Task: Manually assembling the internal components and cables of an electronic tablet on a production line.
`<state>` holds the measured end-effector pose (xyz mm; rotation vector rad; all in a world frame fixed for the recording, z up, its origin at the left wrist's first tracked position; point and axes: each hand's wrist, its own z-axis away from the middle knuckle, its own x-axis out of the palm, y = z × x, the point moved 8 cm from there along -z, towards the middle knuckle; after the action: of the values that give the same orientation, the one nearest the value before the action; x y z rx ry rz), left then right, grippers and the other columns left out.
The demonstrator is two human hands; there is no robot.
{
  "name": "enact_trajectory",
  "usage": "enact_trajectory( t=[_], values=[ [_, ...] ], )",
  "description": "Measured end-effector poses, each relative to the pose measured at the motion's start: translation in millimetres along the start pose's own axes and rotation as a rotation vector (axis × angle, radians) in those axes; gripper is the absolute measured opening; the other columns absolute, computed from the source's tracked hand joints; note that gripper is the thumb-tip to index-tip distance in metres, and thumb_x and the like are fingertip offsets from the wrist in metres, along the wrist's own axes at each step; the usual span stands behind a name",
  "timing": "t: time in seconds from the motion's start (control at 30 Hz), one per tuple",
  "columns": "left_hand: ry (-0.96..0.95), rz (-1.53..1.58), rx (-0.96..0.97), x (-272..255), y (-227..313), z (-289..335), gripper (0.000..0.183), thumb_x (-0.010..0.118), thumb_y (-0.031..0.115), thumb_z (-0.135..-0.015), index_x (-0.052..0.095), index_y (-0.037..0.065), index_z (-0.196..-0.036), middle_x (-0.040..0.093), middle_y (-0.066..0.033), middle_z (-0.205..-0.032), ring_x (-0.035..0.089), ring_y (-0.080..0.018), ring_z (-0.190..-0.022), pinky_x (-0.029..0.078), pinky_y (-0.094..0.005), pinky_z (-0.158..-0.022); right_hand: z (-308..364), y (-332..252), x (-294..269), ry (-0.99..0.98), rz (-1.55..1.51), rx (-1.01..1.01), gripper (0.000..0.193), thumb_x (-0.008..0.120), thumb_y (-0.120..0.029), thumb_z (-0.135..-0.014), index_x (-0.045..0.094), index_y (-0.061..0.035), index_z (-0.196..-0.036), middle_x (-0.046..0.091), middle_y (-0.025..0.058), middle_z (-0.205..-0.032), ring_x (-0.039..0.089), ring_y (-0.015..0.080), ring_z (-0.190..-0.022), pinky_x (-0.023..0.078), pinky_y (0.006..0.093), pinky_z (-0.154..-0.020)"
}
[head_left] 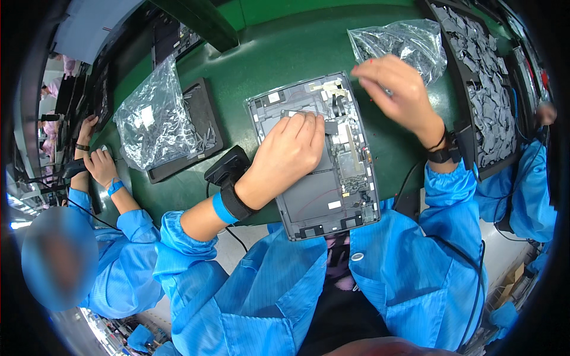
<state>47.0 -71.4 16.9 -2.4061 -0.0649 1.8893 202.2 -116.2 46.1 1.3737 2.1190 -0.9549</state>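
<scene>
An opened tablet-like device (308, 196) lies in front of me, its dark grey inside, circuit board and ribbon cables exposed. My left hand (290, 146) rests on its upper left part with bent fingers pressed together. A small dark grey piece (330, 127) shows beside those fingertips; whether they grip it is hidden. Just right of the device's top corner, my right hand (399, 89) is raised over the table, thumb and fingers drawn together. Tiny red spots show at its fingertips; what it holds, if anything, is too small to name.
A clear bag (155, 121) of small dark parts lies on a black tray (209, 113) at left. Another clear bag (404, 41) stands behind my right hand. Grey pieces fill a black tray (488, 89) at right. A co-worker's hands (101, 166) are at far left.
</scene>
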Motion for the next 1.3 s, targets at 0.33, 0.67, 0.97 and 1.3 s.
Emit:
enact_trajectory(
  t=[0.33, 0.67, 0.97, 1.3],
  values=[
    [0.349, 0.465, -0.017, -18, -37, -33, 0.04, 0.057, -0.009, -0.073, 0.062, -0.004, -0.112, 0.065, -0.0178, -0.112, 0.063, -0.0342, -0.105, 0.05, -0.042, -0.092, 26, -36, 5, 0.118, -0.091, -0.092, 0.033, 0.075, -0.005, -0.068, 0.069, -0.0024, -0.1, 0.07, 0.0074, -0.103, 0.063, 0.0177, -0.071, 0.05, 0.0288, -0.061],
    [0.127, 0.528, -0.35, 26, -77, -51, 0.018, 0.065, 0.011, -0.083, 0.071, 0.0, -0.096, 0.07, -0.0183, -0.092, 0.067, -0.0353, -0.085, 0.053, -0.0394, -0.077, 14, -46, 33, -0.104, 0.464, -0.017, 0.026, 0.063, -0.014, -0.07, 0.069, -0.0047, -0.094, 0.069, 0.0038, -0.1, 0.058, 0.0117, -0.059, 0.043, 0.0258, -0.054],
    [0.188, 0.536, -0.325, 26, -78, -50, 0.015, 0.065, 0.009, -0.083, 0.072, 0.001, -0.093, 0.07, -0.0154, -0.087, 0.067, -0.0334, -0.082, 0.053, -0.0391, -0.074, 12, -45, 43, -0.264, 0.491, -0.026, 0.023, 0.062, -0.013, -0.071, 0.07, -0.0047, -0.091, 0.071, 0.007, -0.103, 0.06, 0.0112, -0.054, 0.044, 0.0262, -0.053],
    [0.177, 0.401, -0.306, 24, -74, -56, 0.011, 0.067, 0.011, -0.082, 0.071, 0.003, -0.089, 0.069, -0.0132, -0.083, 0.066, -0.0315, -0.079, 0.053, -0.0396, -0.069, 11, -44, 51, -0.315, 0.543, 0.007, 0.026, 0.062, -0.013, -0.071, 0.068, -0.0022, -0.094, 0.071, 0.0128, -0.105, 0.06, 0.0107, -0.05, 0.045, 0.0258, -0.05]
  ],
)
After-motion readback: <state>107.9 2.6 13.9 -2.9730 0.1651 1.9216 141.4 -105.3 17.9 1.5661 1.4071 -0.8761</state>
